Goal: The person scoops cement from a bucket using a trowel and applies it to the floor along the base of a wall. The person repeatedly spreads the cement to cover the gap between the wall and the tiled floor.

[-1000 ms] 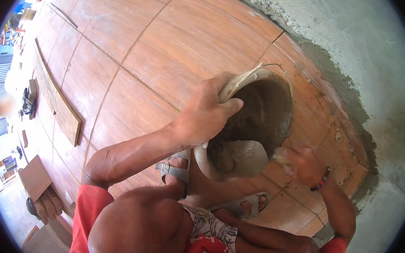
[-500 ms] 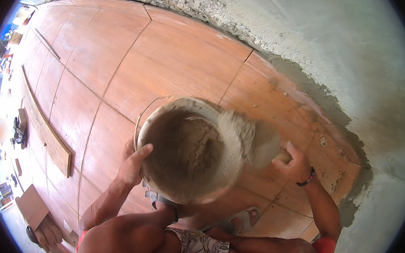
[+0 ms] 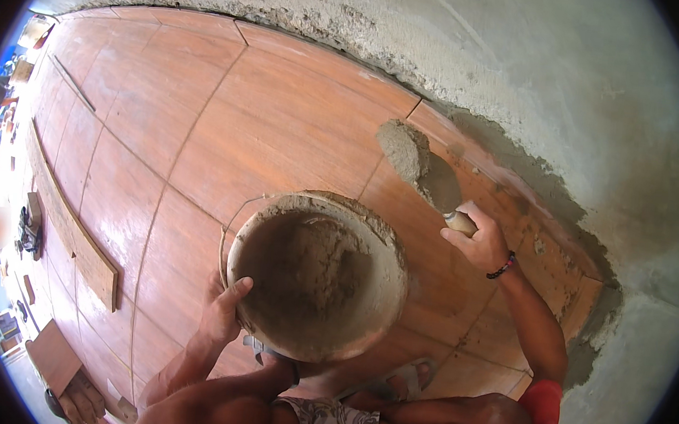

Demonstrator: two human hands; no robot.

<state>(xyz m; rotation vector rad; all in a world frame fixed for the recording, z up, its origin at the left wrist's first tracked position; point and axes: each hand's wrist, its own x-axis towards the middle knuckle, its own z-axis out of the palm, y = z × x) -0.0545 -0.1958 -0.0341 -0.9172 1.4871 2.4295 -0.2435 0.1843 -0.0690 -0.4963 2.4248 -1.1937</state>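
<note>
Right grip (image 3: 483, 242) tight on trowel (image 3: 436, 183), mortar (image 3: 403, 149) piled past it; keep flat. Left grip (image 3: 222, 314) holds bucket (image 3: 315, 277) rim steady.

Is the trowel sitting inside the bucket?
No, the right hand holds the trowel, heaped with mortar, above the tiles, clear of the bucket.

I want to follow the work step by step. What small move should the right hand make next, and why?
Probably carry the trowel to the mortar strip by the wall and tip it. The right hand holds it loaded above the tiles; the left hand steadies the bucket.
</note>
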